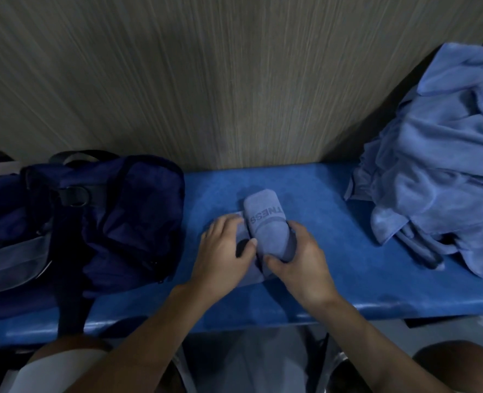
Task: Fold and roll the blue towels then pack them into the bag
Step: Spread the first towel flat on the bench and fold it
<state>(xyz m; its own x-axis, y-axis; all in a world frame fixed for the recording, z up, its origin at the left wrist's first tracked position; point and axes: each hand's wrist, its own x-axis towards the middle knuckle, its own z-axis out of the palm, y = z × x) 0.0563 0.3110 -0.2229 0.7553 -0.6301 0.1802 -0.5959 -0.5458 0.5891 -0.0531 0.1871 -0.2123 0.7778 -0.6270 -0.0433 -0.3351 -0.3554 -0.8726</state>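
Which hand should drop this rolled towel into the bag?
Probably left: the left hand touches the rolled towel and sits nearer the bag, which lies on that side; the right hand would have to cross over.

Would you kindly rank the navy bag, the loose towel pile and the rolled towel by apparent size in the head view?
Largest: navy bag and loose towel pile, similar and both cropped by the frame, so unranked.
Smallest: rolled towel.
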